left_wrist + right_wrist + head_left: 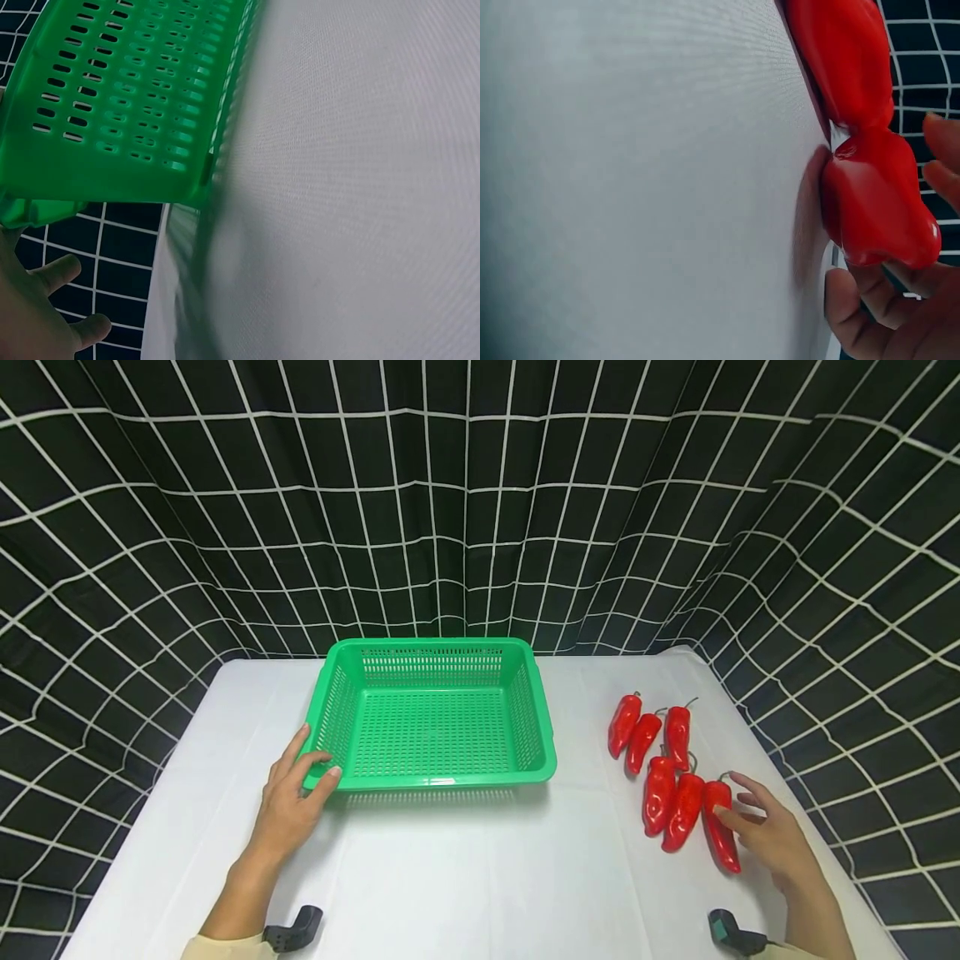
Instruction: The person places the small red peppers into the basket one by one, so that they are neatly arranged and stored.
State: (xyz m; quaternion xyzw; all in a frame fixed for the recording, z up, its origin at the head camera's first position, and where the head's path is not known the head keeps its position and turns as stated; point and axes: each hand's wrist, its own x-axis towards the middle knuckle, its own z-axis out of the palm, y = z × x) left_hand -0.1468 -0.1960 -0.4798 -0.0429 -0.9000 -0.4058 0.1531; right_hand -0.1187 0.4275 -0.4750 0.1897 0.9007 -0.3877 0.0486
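In the head view, my left hand [291, 800] holds the near left corner of an upright green plastic basket [450, 782]. Its thumb and index finger lie over the rim. From the left wrist, two fingers [56, 274] show spread below the rim of the slotted basket wall [112, 169]. On the right, my right hand [768, 835] spreads its thumb and fingers around the rightmost red pepper [722, 839], which lies on the table. Seen from the right wrist, fingertips are right at this pepper [881, 199], with a gap between it and the fingers above.
Several more red peppers [661, 797] lie grouped left of the right hand, stems pointing away. A white cloth [450, 877] covers the table. Dark curtains [465, 510] with a white grid stand behind and at both sides. Both wrists wear black devices [296, 931].
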